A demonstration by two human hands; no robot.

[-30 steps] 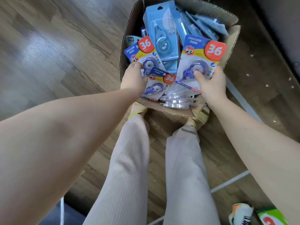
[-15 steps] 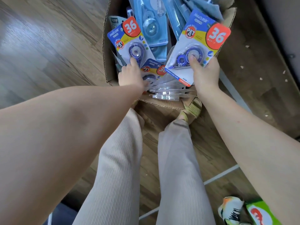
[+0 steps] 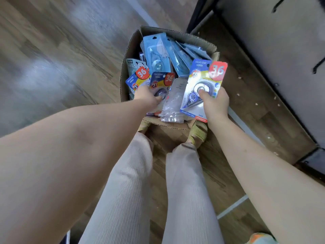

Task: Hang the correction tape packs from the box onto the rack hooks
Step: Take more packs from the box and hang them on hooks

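Cardboard forms the open box [image 3: 198,39] standing on the wood-look floor [image 3: 52,50] just ahead of the person's feet, and it is crammed with correction tape packs. The right hand [image 3: 215,104] holds a stack of packs [image 3: 202,85] lifted above the near right corner of the box; its thumb [image 3: 202,93] presses on the clear blister of the front card while the other fingers curl round behind the right edge, so the hand is clamped on the stack. That front card is blue and yellow with a red "36" patch at its top. The left hand [image 3: 146,96] reaches into the near left part of the box, its fingers curled down onto a second blue and yellow pack [image 3: 162,81]; whether they grip that pack or only rest on it cannot be told. Just left of that hand lies another "36" pack [image 3: 139,78], and pale blue packs [image 3: 158,53] lean upright at the back of the box. Clear plastic blisters [image 3: 173,110] are piled between the two hands. Beige ribbed trousers [image 3: 126,191] and yellow-green sandals [image 3: 197,132] show below. A dark rack base [image 3: 263,76] runs along the right side, with black hooks [image 3: 318,65] on the panel above it.
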